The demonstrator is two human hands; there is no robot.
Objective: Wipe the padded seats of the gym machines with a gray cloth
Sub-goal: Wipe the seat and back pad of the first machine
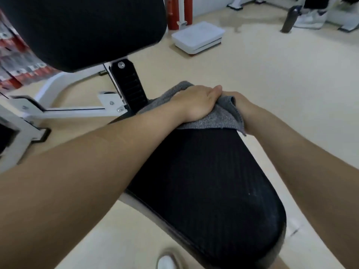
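The seat (204, 171) runs toward you, most of it bare and unwiped by the look of it. The cloth (217, 117) lies at its far end: keep your left hand (196, 103) flat on it, right hand (242, 109) pinching its edge, and draw it toward you in overlapping strokes.

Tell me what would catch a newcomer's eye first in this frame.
Both bare arms stretch across the middle, the left hand flat on a gray cloth at the far end of a black padded seat, the right hand gripping the cloth's edge. A black back pad fills the upper left; red cylinders stand behind it.
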